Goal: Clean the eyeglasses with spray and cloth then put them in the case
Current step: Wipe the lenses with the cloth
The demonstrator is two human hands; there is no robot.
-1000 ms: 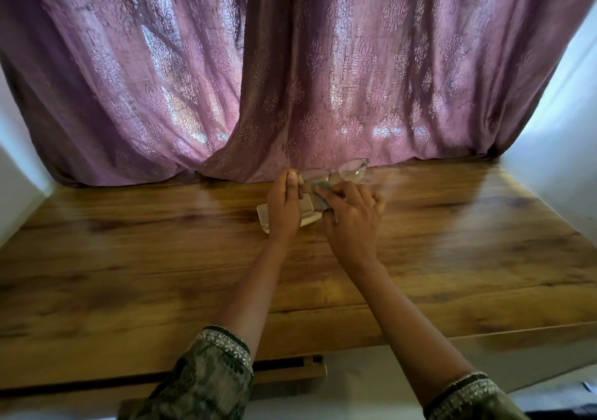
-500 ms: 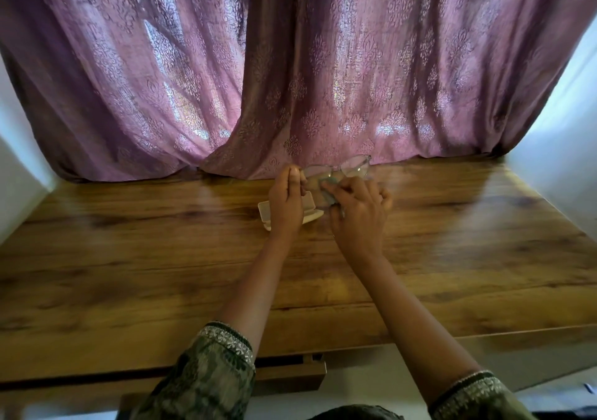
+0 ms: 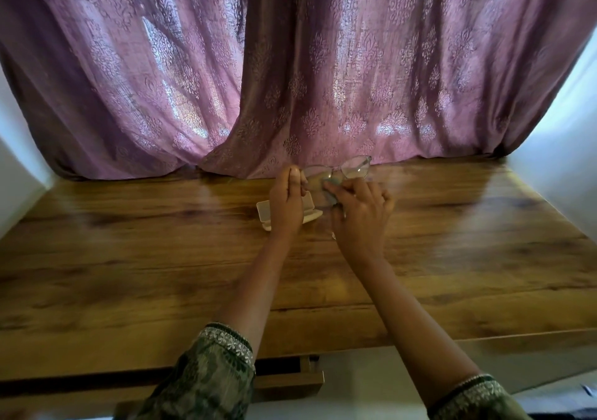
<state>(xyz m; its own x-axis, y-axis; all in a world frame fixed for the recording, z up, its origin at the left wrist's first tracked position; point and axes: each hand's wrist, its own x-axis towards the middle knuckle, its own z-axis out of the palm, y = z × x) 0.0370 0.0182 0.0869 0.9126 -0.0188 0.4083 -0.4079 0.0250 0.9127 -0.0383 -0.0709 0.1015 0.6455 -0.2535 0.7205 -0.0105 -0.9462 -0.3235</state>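
Two hands: left hand (image 3: 286, 206) grips eyeglasses (image 3: 355, 168), right hand (image 3: 361, 217) pinches cloth (image 3: 334, 181) over open case (image 3: 262, 210).

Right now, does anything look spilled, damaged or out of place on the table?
Nothing stands out. The left hand holds the eyeglasses above the table while the right hand presses the cloth on one lens. The open case lies flat beneath the left hand. No spill shows on the wood.
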